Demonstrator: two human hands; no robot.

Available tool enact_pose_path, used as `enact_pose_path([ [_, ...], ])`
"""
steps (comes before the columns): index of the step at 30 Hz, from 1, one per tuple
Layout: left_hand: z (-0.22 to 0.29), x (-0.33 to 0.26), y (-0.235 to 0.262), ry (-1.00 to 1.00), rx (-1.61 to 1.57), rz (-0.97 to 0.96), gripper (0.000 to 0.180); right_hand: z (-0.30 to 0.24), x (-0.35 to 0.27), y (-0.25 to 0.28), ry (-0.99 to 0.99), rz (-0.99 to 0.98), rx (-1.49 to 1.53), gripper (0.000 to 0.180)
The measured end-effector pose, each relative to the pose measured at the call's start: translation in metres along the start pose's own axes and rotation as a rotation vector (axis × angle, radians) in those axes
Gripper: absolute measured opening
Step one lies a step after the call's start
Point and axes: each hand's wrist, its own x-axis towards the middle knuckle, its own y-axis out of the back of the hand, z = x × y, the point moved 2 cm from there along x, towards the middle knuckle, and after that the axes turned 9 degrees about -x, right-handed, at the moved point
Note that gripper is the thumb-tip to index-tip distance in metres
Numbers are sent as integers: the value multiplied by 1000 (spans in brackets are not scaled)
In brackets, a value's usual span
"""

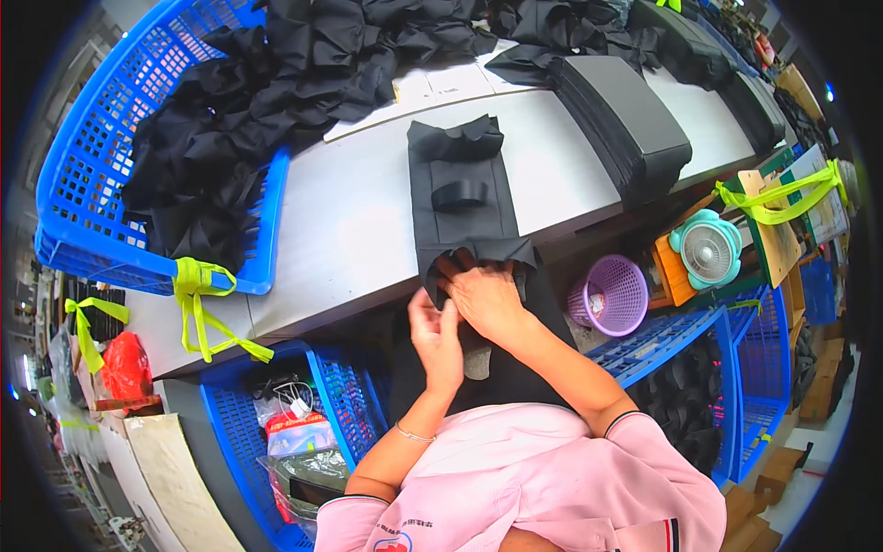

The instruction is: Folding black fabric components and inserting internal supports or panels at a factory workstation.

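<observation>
A black fabric pouch [460, 221] with a short strap loop [459, 195] across its middle lies on the white table. Its near end gapes and hangs over the front edge. My right hand [486, 296] reaches into that opening, with its fingers bent over the cloth and their tips partly hidden. Beside it, my left hand [436, 342] is curled at the left side of the opening, thumb and fingers at the cloth edge. Below my hands a small grey patch [476, 362] shows against black cloth on my lap; what it belongs to is unclear.
Left, a blue basket [156, 262] overflows with black fabric pieces [207, 138]. At right stand stacked dark grey panels [625, 106]. Below the table are a purple bin [609, 294], a small teal fan [706, 248], and blue crates [225, 414] on both sides. Yellow-green ties [202, 285] hang from the basket.
</observation>
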Motion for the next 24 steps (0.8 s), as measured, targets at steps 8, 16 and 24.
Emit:
enact_pose_path([
  [8,35,-4,18,-216,264,-68,8,15,-13,-14,41,139,79,22],
  [16,33,16,29,383,-324,-129,44,1,-81,3,297,83,83,19],
  [24,32,7,28,384,-140,-113,40,53,-117,89,-243,341,734,24],
])
